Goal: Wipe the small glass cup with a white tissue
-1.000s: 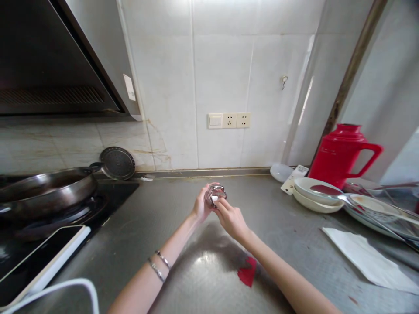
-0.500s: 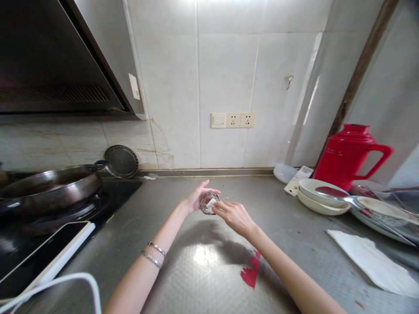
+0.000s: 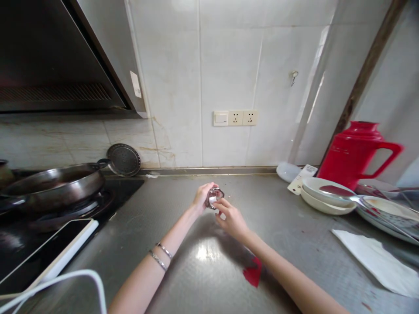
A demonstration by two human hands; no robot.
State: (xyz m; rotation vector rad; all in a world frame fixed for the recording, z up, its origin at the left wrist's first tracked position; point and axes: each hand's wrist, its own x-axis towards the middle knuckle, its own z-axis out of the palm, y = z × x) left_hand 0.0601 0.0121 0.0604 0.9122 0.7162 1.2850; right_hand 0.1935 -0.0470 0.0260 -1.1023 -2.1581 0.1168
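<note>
My left hand (image 3: 202, 197) is wrapped round the side of a small clear glass cup (image 3: 220, 193) with a wavy rim, held above the counter with its mouth turned toward me. In my right hand (image 3: 231, 220), fingers closed, is a small white piece (image 3: 212, 199), like paper or tissue, pinched at the mouth of the cup. How far it reaches inside is hard to make out. Below my right forearm lies a torn red scrap (image 3: 253, 274) on the steel counter (image 3: 183, 288).
At left, a steel pan (image 3: 55, 187) sits on the black stove near a phone (image 3: 49, 248) and a white cable (image 3: 94, 274). Stacked bowls (image 3: 327, 205), a red thermos jug (image 3: 350, 152) and a white napkin (image 3: 376, 261) stand or lie at right.
My left hand has closed further round the glass cup, its fingers no longer spread. The cup has turned and shifted slightly right; my right hand stays at its mouth. The view has shifted slightly.
</note>
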